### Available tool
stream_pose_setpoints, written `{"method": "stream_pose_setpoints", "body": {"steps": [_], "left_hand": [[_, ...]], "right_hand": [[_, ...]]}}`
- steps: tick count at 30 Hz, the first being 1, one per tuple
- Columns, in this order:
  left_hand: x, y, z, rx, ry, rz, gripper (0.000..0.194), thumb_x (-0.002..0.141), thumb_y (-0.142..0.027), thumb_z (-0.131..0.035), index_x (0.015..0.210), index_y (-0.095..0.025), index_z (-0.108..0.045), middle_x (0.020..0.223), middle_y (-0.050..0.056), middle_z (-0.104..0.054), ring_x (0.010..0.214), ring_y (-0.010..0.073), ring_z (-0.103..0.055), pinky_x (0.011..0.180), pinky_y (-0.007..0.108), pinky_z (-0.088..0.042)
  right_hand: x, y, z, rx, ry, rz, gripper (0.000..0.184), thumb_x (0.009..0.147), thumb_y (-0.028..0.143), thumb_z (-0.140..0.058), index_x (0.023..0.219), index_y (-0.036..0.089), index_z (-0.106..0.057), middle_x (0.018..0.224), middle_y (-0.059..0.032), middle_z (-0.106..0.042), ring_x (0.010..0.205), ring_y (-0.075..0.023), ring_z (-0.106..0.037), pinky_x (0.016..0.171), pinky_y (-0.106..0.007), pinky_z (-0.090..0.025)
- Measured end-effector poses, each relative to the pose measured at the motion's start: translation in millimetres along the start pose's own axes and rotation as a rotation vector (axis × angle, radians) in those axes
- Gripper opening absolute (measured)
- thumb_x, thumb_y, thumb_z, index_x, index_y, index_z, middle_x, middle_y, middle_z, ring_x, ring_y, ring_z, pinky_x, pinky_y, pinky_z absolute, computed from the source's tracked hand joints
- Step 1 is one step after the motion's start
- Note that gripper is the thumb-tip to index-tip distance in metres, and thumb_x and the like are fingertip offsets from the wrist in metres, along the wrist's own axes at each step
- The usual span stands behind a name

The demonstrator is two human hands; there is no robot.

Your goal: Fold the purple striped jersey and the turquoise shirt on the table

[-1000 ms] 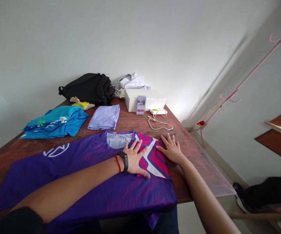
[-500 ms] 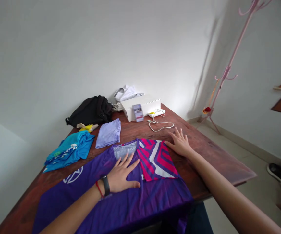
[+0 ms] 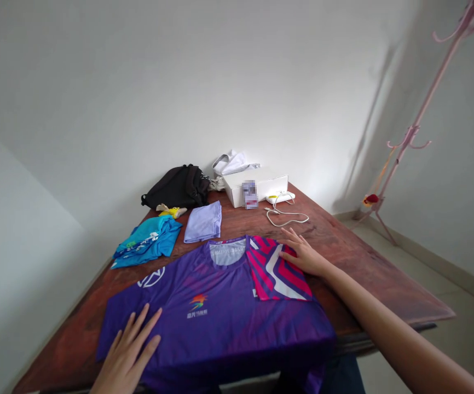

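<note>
Shirt (image 3: 229,317), purple, laid out print side up on the desk (image 3: 368,273), collar (image 3: 227,254) to the far side, pink-patterned sleeve (image 3: 280,282) at right folded inward, near part drooping over the edge. Left hand (image 3: 128,350) over the near left portion, fingers apart, grip wide and holding nothing. Right hand (image 3: 305,257) at the sleeve's far right edge, fingers extended, grip wide too. Farther off, left to right, blue garment (image 3: 144,243), folded lilac cloth (image 3: 203,221), white cable (image 3: 286,223). At the far end, black bag (image 3: 169,189) left of white box (image 3: 233,191).
</note>
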State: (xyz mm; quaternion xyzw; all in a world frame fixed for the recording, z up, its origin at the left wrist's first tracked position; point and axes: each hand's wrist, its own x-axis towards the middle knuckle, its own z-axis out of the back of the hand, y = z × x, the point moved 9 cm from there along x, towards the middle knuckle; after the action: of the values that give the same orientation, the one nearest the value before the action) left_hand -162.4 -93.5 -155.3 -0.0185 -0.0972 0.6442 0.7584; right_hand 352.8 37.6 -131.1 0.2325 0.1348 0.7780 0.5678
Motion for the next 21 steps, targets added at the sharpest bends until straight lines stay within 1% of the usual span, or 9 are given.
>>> {"method": "stream_pose_setpoints", "body": {"steps": [3,5,7,9,12,14,17,19,21], "left_hand": [[-20,47,-3.6,0.071,-0.064,0.154,0.056,0.099,-0.049,-0.032,0.151,-0.034,-0.045,0.164,0.001,-0.029,0.151,0.0342,-0.025,0.115,0.059,-0.034],[-32,70,-5.7,0.164,-0.072,0.201,0.055,0.097,-0.043,-0.034,0.150,-0.033,-0.048,0.165,0.002,-0.028,0.152,0.0359,-0.023,0.113,0.062,-0.034],[-39,86,-7.2,0.266,-0.042,0.197,0.055,0.092,-0.033,-0.040,0.145,-0.033,-0.055,0.164,0.003,-0.030,0.152,0.0392,-0.021,0.111,0.066,-0.032],[-41,101,-5.6,0.352,-0.003,0.219,0.056,0.085,-0.027,-0.047,0.139,-0.031,-0.062,0.162,0.007,-0.035,0.150,0.0439,-0.022,0.110,0.070,-0.030],[-33,120,3.9,0.380,0.014,0.323,0.061,0.080,-0.031,-0.056,0.140,-0.023,-0.062,0.158,0.018,-0.039,0.145,0.0513,-0.028,0.107,0.071,-0.031],[-21,124,9.4,0.319,0.013,0.375,0.063,0.079,-0.038,-0.058,0.139,-0.018,-0.063,0.155,0.022,-0.042,0.143,0.0535,-0.030,0.106,0.071,-0.031],[-1,123,17.4,0.130,-0.038,0.458,0.066,0.081,-0.052,-0.053,0.135,-0.016,-0.064,0.149,0.020,-0.051,0.142,0.0478,-0.037,0.109,0.065,-0.035],[6,117,24.4,-0.005,-0.108,0.492,0.071,0.082,-0.059,-0.049,0.136,-0.015,-0.062,0.145,0.018,-0.056,0.140,0.0425,-0.043,0.110,0.058,-0.039],[10,107,32.5,-0.107,-0.178,0.471,0.073,0.082,-0.061,-0.048,0.136,-0.014,-0.060,0.140,0.017,-0.060,0.135,0.0384,-0.051,0.111,0.052,-0.042]], "right_hand": [[6,20,0,0.053,0.008,0.060,0.056,0.099,0.060,-0.042,0.136,0.022,-0.063,0.165,-0.0113,-0.029,0.155,-0.0344,-0.014,0.122,-0.061,-0.018],[12,43,-2,0.109,0.053,0.115,0.056,0.101,0.059,-0.039,0.135,0.022,-0.063,0.161,-0.0111,-0.036,0.154,-0.0325,-0.019,0.122,-0.057,-0.023],[17,75,-6,0.148,0.113,0.186,0.055,0.101,0.059,-0.039,0.134,0.022,-0.064,0.157,-0.0113,-0.044,0.152,-0.0309,-0.027,0.121,-0.053,-0.028],[21,114,-12,0.167,0.173,0.272,0.053,0.100,0.057,-0.043,0.134,0.022,-0.064,0.154,-0.0122,-0.047,0.148,-0.0303,-0.035,0.120,-0.050,-0.032],[22,176,-30,0.191,0.298,0.390,0.053,0.099,0.056,-0.049,0.135,0.020,-0.064,0.154,-0.0139,-0.047,0.147,-0.0316,-0.038,0.120,-0.048,-0.033],[21,218,-49,0.218,0.408,0.479,0.054,0.098,0.054,-0.052,0.137,0.020,-0.062,0.154,-0.0134,-0.048,0.147,-0.0320,-0.037,0.120,-0.047,-0.033],[18,276,-77,0.237,0.538,0.653,0.053,0.097,0.054,-0.054,0.137,0.019,-0.062,0.152,-0.0131,-0.050,0.147,-0.0310,-0.037,0.121,-0.046,-0.030],[21,300,-96,0.217,0.568,0.711,0.057,0.097,0.056,-0.054,0.137,0.017,-0.062,0.152,-0.0159,-0.050,0.146,-0.0311,-0.038,0.122,-0.046,-0.029],[27,314,-112,0.198,0.539,0.738,0.061,0.097,0.057,-0.054,0.140,0.014,-0.058,0.153,-0.0187,-0.048,0.146,-0.0315,-0.038,0.122,-0.046,-0.029]]}}
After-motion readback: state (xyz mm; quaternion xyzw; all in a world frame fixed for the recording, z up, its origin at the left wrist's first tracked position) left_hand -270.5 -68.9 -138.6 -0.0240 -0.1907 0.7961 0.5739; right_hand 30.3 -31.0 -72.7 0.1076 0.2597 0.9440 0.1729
